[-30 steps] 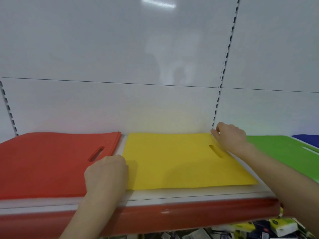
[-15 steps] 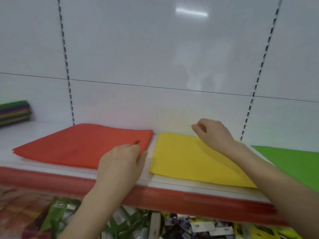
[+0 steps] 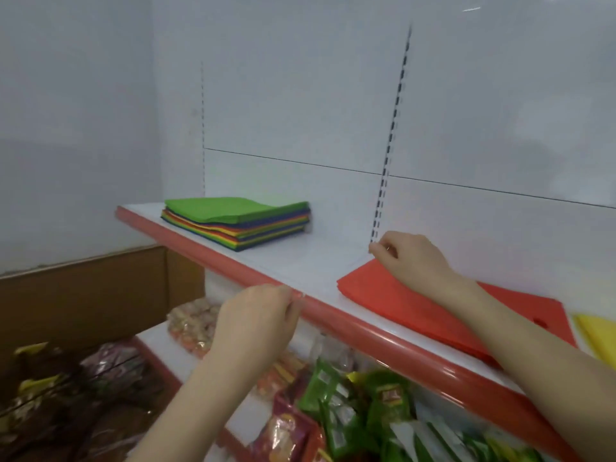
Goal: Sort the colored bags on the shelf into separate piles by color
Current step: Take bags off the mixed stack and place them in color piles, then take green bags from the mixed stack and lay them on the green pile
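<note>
Green snack packets (image 3: 333,405) below shelf (image 3: 366,328)

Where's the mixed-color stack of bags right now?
Head view, upper left: the mixed stack sits at the far left end of the shelf, green bag on top, apart from the red pile.

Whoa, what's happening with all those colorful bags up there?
A person is sorting bags by color on the shelf. A mixed stack, green on top, sits at the far end. A red pile and a yellow pile lie to its right. The right hand, loosely curled, is at the red pile's back corner; the left hand is by the shelf's red front edge, holding nothing.
</note>
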A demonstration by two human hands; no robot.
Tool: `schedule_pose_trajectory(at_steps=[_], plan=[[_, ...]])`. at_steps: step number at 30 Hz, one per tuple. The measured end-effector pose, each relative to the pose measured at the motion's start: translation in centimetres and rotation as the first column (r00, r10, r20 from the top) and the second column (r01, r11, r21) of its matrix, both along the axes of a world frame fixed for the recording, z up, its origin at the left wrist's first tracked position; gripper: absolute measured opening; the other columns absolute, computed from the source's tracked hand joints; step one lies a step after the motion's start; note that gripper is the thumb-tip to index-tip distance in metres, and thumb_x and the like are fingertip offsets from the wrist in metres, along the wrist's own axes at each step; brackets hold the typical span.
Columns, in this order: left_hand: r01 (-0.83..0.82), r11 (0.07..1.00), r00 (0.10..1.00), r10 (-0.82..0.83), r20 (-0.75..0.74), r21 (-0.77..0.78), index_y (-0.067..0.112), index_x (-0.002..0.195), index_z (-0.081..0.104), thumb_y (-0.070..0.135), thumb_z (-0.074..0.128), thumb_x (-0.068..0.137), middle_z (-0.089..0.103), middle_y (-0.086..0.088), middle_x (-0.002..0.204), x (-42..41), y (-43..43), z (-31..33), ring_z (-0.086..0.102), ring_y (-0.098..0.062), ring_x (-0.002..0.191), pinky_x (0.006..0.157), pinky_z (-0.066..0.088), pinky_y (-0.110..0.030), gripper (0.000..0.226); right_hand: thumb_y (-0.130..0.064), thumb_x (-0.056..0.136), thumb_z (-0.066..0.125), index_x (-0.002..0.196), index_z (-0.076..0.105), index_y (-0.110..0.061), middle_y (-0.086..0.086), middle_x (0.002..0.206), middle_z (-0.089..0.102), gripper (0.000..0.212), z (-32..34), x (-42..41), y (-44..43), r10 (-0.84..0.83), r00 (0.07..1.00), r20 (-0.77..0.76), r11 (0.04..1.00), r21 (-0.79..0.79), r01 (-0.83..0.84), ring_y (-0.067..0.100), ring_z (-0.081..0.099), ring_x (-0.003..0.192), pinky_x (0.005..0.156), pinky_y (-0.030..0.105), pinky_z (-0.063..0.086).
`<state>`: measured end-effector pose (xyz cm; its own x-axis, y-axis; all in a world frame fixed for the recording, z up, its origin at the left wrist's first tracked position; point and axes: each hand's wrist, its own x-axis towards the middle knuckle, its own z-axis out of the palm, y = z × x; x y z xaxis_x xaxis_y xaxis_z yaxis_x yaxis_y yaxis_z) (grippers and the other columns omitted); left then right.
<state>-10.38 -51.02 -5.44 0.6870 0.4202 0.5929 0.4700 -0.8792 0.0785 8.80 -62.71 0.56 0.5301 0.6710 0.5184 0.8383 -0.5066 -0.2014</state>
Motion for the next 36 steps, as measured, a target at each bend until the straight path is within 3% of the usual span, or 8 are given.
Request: schedule_pose_trajectory(at_steps=[3,7,11,14,18,27,36], plan=[[-0.051,0.998,0.999,0.051,-0.003,0.025,0.02,0.077,0.04,0.042,0.03,0.098,0.043,0.005,0.07,-3.7,5.5,0.4,0.048,-0.018,0.074,0.059,0.033,-0.028,0.031,-0.035,0.096,0.042,0.066,0.043,-0.02,0.005,0.075,0.055,0.033,-0.1,-3.3,7.2,0.057,0.998,0.023,0.998,-0.01,-0.057,0.027,0.052,0.079,0.066,0.033,0.038],[-0.076,0.997,0.997,0.076,0.017,0.006,0.017,0.082,0.052,0.04,0.033,0.097,0.057,0.004,0.081,-7.1,11.6,0.3,0.054,-0.017,0.077,0.054,0.035,-0.026,0.034,-0.035,0.096,0.043,0.069,0.044,-0.017,0.001,0.07,0.05,0.034,0.1,-6.6,14.9,0.131,0.99,0.045,0.991,0.009,-0.131,0.025,0.048,0.075,0.062,0.031,0.034],[-0.108,0.993,0.994,0.109,0.015,-0.044,0.02,0.091,0.059,0.043,0.033,0.097,0.061,0.004,0.088,-9.1,16.5,0.0,0.058,-0.015,0.082,0.065,0.047,-0.028,0.036,-0.033,0.096,0.043,0.067,0.046,-0.016,0.004,0.073,0.054,0.034,0.8,-8.2,21.3,0.179,0.983,0.047,0.984,0.004,-0.18,0.025,0.049,0.074,0.065,0.034,0.039],[-0.136,0.99,0.99,0.137,0.039,-0.044,0.021,0.092,0.06,0.043,0.033,0.097,0.06,0.004,0.089,-9.5,19.9,-0.3,0.058,-0.015,0.083,0.067,0.048,-0.029,0.035,-0.031,0.096,0.044,0.082,0.059,-0.008,0.007,0.08,0.059,0.031,1.4,-8.4,25.9,0.197,0.979,0.061,0.98,0.018,-0.198,0.027,0.053,0.081,0.067,0.034,0.04],[-0.137,0.99,0.987,0.139,0.075,-0.037,0.02,0.09,0.061,0.041,0.034,0.097,0.061,0.004,0.085,-8.7,24.5,-0.3,0.058,-0.014,0.079,0.067,0.05,-0.029,0.035,-0.033,0.096,0.044,0.092,0.062,-0.01,0.007,0.091,0.062,0.029,2.2,-7.3,31.2,0.205,0.973,0.103,0.978,0.012,-0.207,0.028,0.055,0.09,0.068,0.031,0.037],[-0.091,0.995,0.994,0.089,0.07,0.029,0.019,0.08,0.043,0.038,0.031,0.098,0.056,0.003,0.087,-1.7,34.8,1.9,0.055,-0.02,0.089,0.061,0.03,-0.028,0.029,-0.031,0.095,0.045,0.097,0.062,-0.011,0.009,0.105,0.063,0.027,3.9,-0.4,39.5,0.101,0.984,0.149,0.993,-0.073,-0.09,0.029,0.056,0.099,0.075,0.031,0.04],[-0.025,1.0,1.0,0.025,0.006,0.001,0.018,0.098,0.058,0.037,0.035,0.098,0.061,0.001,0.101,5.2,42.4,3.0,0.055,-0.023,0.1,0.073,0.041,-0.03,0.03,-0.03,0.095,0.044,0.1,0.062,-0.011,0.007,0.105,0.062,0.028,4.7,5.2,40.9,-0.133,0.982,0.134,0.987,-0.072,0.143,0.027,0.055,0.098,0.073,0.03,0.038]])
